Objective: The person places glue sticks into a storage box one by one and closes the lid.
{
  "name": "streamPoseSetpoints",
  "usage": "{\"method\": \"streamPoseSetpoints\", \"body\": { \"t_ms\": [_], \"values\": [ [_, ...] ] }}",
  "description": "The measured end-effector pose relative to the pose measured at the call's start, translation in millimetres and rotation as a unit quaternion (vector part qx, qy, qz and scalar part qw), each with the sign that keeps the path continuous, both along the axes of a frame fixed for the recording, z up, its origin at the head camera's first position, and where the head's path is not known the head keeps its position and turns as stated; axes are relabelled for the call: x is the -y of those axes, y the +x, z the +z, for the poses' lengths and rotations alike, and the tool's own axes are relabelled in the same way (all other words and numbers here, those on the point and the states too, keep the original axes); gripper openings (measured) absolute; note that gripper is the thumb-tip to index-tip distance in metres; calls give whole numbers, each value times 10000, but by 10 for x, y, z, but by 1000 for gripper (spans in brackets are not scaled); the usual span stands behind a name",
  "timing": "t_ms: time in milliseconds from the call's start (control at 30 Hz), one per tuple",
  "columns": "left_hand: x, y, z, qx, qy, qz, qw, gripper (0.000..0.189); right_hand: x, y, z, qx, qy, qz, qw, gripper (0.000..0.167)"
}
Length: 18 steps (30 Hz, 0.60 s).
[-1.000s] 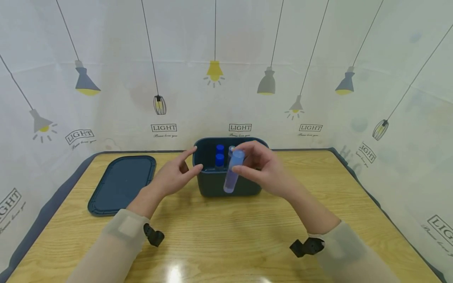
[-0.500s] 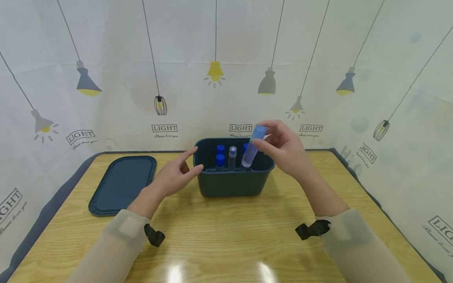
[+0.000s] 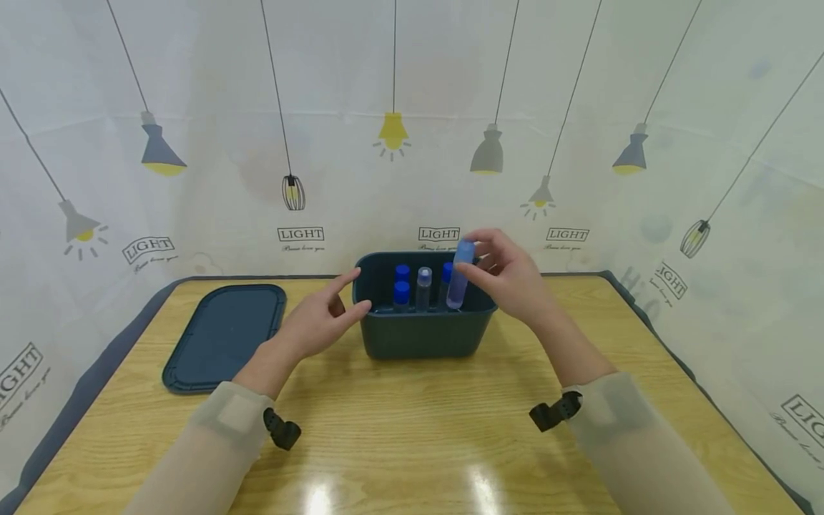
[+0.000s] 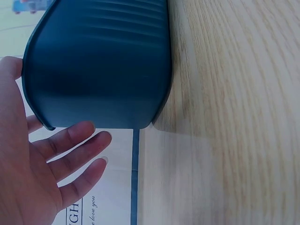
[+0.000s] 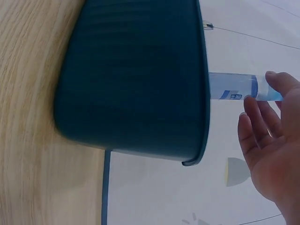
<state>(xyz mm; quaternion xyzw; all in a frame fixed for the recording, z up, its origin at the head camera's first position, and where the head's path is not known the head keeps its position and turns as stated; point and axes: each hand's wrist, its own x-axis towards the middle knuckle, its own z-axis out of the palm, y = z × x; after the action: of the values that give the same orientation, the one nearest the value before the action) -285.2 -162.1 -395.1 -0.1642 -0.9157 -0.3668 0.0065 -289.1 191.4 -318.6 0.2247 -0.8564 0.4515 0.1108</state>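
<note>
My right hand (image 3: pixel 508 279) pinches a slim cylindrical bottle (image 3: pixel 458 286) by its light blue cap, fingers on one side and thumb on the other. Its pale purple lower part dips into the right half of a dark green bin (image 3: pixel 425 336), nearly upright. The right wrist view shows the clear bottle (image 5: pixel 232 86) poking out above the rim. My left hand (image 3: pixel 322 315) rests its thumb and index finger at the bin's left rim, while the other fingers are spread loosely beside the end wall in the left wrist view. Inside stand several bottles with blue caps (image 3: pixel 402 292) and one with a clear top (image 3: pixel 423 282).
A dark blue lid (image 3: pixel 225 336) lies flat on the wooden table (image 3: pixel 412 429), left of the bin. Behind the table hangs a pale cloth (image 3: pixel 347 143) printed with lamps. A camera is strapped to each wrist.
My right hand has carried the bottle from the bin's front to over its right half, then lowered it slightly and turned it more upright. My left hand stays at the rim.
</note>
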Motion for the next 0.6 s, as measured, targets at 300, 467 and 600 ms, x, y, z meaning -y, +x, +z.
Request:
{"method": "streamPoseSetpoints", "body": {
  "t_ms": [300,467,600],
  "values": [
    [4,-3,-12,10,-25,29,10000,80,95,-102,-138,199,425,1,9989,43],
    [3,-2,-15,7,-8,27,10000,80,170,-135,-186,215,518,114,9984,42],
    [-1,-5,-15,-3,-17,28,10000,80,220,-162,-189,265,592,182,9977,40]
  ]
}}
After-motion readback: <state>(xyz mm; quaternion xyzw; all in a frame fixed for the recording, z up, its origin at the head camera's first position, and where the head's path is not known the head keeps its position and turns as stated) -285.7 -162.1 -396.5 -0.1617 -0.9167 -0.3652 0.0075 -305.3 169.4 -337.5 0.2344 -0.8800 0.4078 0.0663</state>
